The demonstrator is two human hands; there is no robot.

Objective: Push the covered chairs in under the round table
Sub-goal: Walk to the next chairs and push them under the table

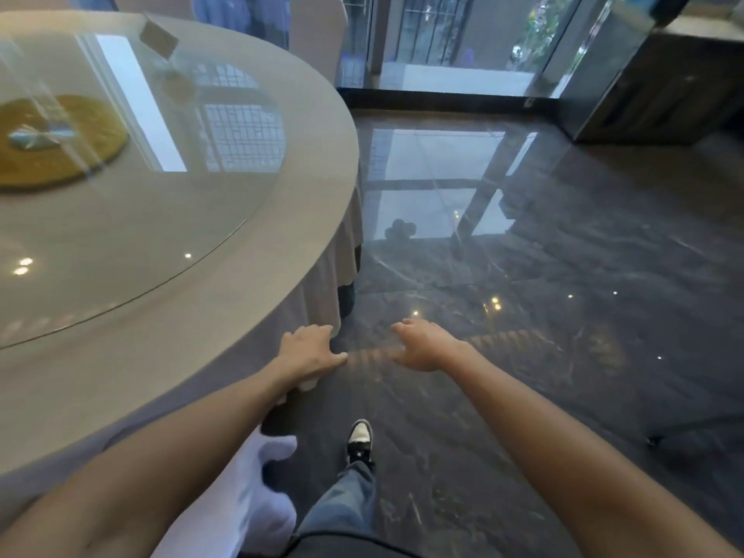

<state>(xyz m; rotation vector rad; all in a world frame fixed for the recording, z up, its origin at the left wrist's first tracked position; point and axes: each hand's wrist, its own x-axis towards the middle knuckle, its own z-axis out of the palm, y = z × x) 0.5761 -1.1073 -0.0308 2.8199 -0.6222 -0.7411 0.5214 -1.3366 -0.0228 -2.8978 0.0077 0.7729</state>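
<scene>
The round table point(306, 203) fills the left half of the view, with a grey cloth hanging to the floor and a glass turntable on top. A white covered chair point(249, 493) stands close under my left arm at the table's near edge, only partly visible. Another covered chair point(318, 34) stands at the far side of the table. My left hand point(310, 350) hangs in the air by the tablecloth edge, fingers apart and holding nothing. My right hand point(422, 344) is stretched out beside it over the floor, also open and holding nothing.
A dark glossy stone floor point(523, 316) spreads to the right. Glass doors point(455, 46) close off the far side, and a dark counter point(664, 86) stands at the far right. A gold mat point(60, 143) lies on the turntable. My shoe point(360, 436) is on the floor below my hands.
</scene>
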